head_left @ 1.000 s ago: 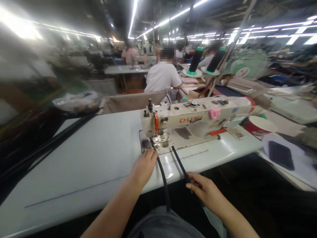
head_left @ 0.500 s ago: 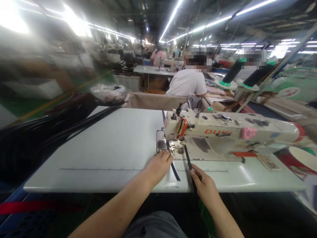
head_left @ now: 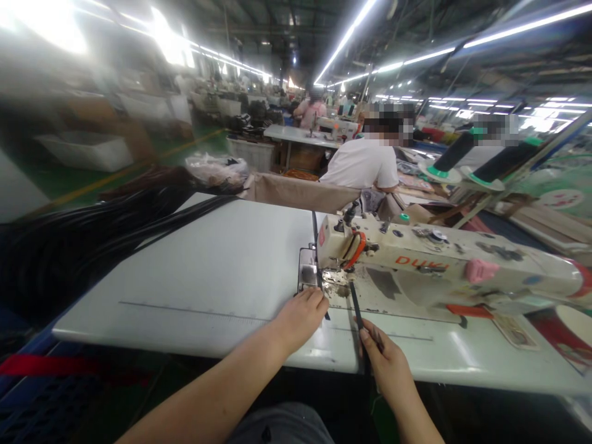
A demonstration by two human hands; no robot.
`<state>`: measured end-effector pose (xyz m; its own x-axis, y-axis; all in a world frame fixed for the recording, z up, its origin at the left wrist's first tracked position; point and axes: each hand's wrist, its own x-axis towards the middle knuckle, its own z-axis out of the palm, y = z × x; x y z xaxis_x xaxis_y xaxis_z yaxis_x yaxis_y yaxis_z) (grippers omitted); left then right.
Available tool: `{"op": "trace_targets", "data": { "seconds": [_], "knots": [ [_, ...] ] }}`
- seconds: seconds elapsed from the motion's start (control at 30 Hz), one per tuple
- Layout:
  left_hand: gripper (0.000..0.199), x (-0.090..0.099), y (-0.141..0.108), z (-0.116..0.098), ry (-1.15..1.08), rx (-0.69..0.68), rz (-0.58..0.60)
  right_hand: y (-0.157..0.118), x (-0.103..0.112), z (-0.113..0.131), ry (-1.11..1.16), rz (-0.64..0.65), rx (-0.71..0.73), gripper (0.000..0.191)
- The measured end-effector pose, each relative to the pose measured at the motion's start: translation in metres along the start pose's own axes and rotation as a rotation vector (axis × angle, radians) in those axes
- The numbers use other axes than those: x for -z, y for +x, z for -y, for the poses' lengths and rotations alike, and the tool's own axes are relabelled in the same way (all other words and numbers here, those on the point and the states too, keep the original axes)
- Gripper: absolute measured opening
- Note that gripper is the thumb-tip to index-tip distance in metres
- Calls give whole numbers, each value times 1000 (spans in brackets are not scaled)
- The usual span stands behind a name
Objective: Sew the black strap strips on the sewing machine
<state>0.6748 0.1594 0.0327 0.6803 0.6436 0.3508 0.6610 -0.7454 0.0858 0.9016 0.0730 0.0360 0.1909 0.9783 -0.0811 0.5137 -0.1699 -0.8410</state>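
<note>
A white sewing machine (head_left: pixel 416 253) with orange lettering stands on the pale table. My left hand (head_left: pixel 303 317) lies beside its needle area, fingers bent together over a narrow black strip (head_left: pixel 319 277) that runs back past the machine head. Just right of it, my right hand (head_left: pixel 382 351) pinches a second black strip (head_left: pixel 355 302) between thumb and fingers. That strip reaches from near the presser foot down over the table's front edge. The needle itself is too small to make out.
Long black strips (head_left: pixel 185 216) lie over the table's (head_left: pixel 198 265) left side and hang in a heap. Behind the table is a beige cloth-sided bin (head_left: pixel 296 191), with a person in a white shirt (head_left: pixel 363 161) beyond. Black thread cones (head_left: pixel 451 154) stand at the right.
The camera view has tilted and shifted, moving the scene rightward. The strip under my left hand has moved away from me, and its near end now shows only briefly past my fingers.
</note>
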Motion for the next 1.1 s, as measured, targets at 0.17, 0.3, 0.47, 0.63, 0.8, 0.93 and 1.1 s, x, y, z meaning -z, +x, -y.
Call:
{"op": "trace_targets", "data": {
  "seconds": [0.17,0.3,0.47,0.63,0.8,0.93,1.1],
  "knots": [
    [20,-3,-1,0,-14,16,-15,-1,-2,3,8,-24,-8,63],
    [19,-10,-3,2,-42,16,-26,-1,-3,9,4,-47,-18,64],
    [28,-16,-5,10,-112,62,-82,-3,-2,14,-10,-30,-36,66],
    [22,-13,2,17,-243,214,-102,-3,-3,8,-20,-51,-31,64],
    [21,-6,8,21,-309,310,-36,-3,-6,2,6,-53,-16,63],
    [23,-5,8,21,-327,333,-26,-2,-7,0,24,-72,15,62],
    [20,-11,7,26,-368,326,-41,-7,-9,3,11,-98,18,59]
  ]
}}
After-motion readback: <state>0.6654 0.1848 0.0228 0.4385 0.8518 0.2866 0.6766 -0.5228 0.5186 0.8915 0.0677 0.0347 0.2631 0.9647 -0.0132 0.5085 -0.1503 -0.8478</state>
